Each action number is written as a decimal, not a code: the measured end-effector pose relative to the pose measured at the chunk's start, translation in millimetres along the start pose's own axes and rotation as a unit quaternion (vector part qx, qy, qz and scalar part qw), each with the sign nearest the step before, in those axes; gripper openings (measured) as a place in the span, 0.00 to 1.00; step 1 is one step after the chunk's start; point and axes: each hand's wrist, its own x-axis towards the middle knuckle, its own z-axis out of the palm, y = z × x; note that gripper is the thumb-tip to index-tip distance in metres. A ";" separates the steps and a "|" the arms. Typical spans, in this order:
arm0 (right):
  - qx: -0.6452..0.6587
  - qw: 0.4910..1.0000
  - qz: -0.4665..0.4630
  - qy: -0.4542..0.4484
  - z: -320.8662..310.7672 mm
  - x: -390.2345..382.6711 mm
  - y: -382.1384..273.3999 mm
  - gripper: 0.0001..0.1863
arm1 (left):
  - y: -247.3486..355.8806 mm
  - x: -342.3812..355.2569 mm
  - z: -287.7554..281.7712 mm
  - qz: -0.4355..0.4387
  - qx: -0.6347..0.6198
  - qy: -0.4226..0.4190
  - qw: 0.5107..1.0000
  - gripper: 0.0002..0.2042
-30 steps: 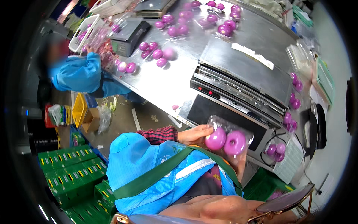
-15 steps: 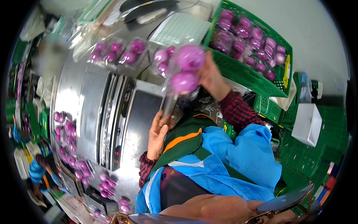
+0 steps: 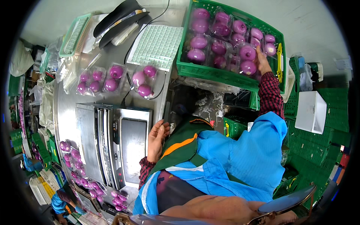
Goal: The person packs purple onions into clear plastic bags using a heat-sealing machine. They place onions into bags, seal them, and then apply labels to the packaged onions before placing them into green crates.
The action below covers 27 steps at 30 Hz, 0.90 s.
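Note:
My right hand [image 3: 262, 63] grips the right side of a clear pack of peeled red onions [image 3: 247, 53], low over the green crate [image 3: 215, 73]. Two onions show in this pack, one nearer than the other. Part of my fingers is hidden behind it. Several similar onion packs fill the crate around it. My left hand [image 3: 156, 139] is empty, its fingers loosely stretched out, beside the hot plate [image 3: 134, 150] of a metal wrapping machine [image 3: 90, 138].
Wrapped onion packs [image 3: 114, 77] lie on the steel table [image 3: 107, 62] behind the machine; more onions [image 3: 75, 157] line its left side. A pale green gridded sheet [image 3: 155, 45], a black cable [image 3: 132, 52] and a black hat-like item [image 3: 116, 22] lie at the back. A white box [image 3: 311, 112] stands right.
My right hand has carried the onion pack from above the table rightward and down into the crate. My left hand stays near the machine. The view has shifted.

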 end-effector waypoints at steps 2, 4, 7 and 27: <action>0.025 0.999 0.024 -0.016 20.3 1.3 28.7 0.37 | 2.6 3.9 7.5 -0.012 0.014 0.008 1.000 0.19; -0.048 0.999 -0.017 0.014 22.1 25.6 59.4 0.38 | 4.0 11.0 9.3 -0.022 0.032 0.005 0.999 0.19; -0.363 0.927 -0.048 0.082 43.3 28.4 44.0 0.32 | -0.6 12.9 5.7 -0.022 0.037 0.030 0.999 0.19; -0.208 0.795 -0.486 -0.297 410.6 -242.4 21.3 0.17 | -63.1 -119.0 -125.2 0.225 -0.175 0.290 0.913 0.20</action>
